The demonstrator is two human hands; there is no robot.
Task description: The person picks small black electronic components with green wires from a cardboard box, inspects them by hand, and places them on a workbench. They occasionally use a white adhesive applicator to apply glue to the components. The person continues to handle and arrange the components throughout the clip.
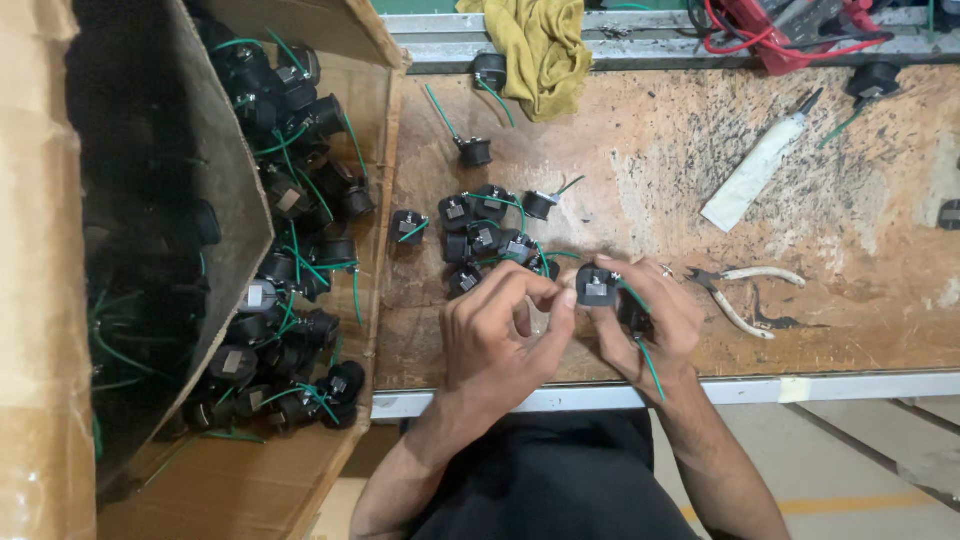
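Head view, looking down: right hand point(640, 325) pinching a small black socket part point(597, 286) with a green wire point(648, 365) trailing toward the wrist. Left hand point(500, 330) curled in close, fingertips point(562, 297) touching the part's left edge, nothing else gripped. Just beyond, a loose cluster of same black parts point(480, 235) on the worn workbench point(620, 160); pliers point(745, 290) to the right, white tube point(755, 170) farther back, cardboard box point(285, 300) full of parts at left. Risk-wise: probably easy to snag the wire on the cluster, or drop the part off the bench edge.
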